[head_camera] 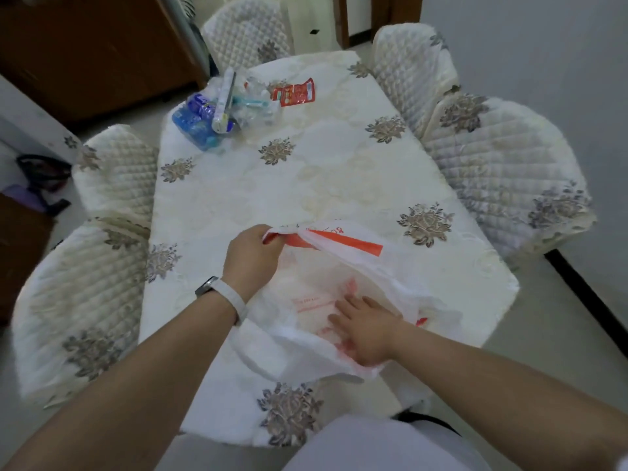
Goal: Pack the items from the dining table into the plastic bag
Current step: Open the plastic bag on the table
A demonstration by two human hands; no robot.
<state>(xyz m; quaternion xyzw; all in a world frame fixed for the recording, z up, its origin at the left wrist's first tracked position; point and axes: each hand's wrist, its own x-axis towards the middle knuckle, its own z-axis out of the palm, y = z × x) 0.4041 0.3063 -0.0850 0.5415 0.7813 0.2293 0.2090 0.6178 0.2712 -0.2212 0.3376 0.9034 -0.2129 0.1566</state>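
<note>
Bag point(390, 290) rim pinched by left hand point(253, 256) — right hand point(365, 329) (fingers straight) presses it.

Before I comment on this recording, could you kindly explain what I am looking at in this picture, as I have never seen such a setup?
There is no machine here: a person wears one wide-angle camera on the head, so the two arms are the person's own. They face a dining table with a flowered cloth and quilted chairs around it. The left hand, with the white wristband, pinches the edge of a white plastic bag with red print. The right hand lies flat on the bag, fingers straight. At the far end lie the items to pack: a blue pack, a red packet, a white tube-like item and clear wrappers.
</note>
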